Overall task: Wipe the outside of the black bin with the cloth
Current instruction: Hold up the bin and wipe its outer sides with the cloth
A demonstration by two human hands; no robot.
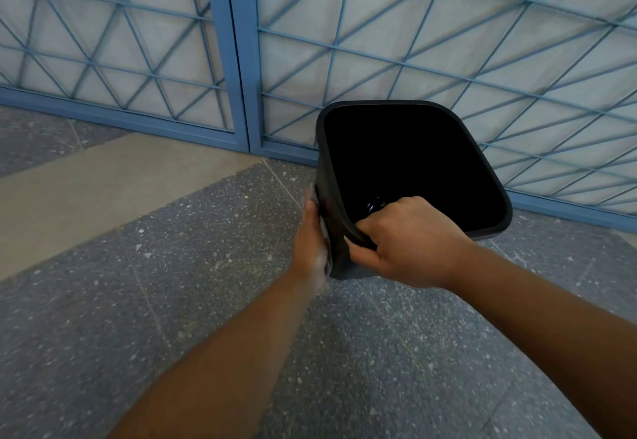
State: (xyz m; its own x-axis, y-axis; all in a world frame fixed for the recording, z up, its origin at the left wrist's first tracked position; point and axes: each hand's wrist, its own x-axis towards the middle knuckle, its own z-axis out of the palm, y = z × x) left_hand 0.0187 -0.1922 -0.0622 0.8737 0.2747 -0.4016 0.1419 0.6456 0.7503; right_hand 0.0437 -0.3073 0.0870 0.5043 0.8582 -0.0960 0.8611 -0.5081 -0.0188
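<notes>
- The bin (pixel 406 162) sits tilted on the floor (pixel 172 231), its open mouth facing you, just in front of the blue gate (pixel 241 59).
- Your right hand (pixel 406 242) grips the near rim, fingers curled inside, thumb outside.
- Your left hand (pixel 312 242) presses the cloth (pixel 324 231) flat against the bin's left outer wall, fingers straight.

A speckled dark grey stone floor (pixel 206 300) spreads beneath me, crossed by thin pale joint lines. A plain beige band (pixel 113 183) runs diagonally across it at the far left. At the far edge, the floor meets a blue metal grille (pixel 241 59).
</notes>
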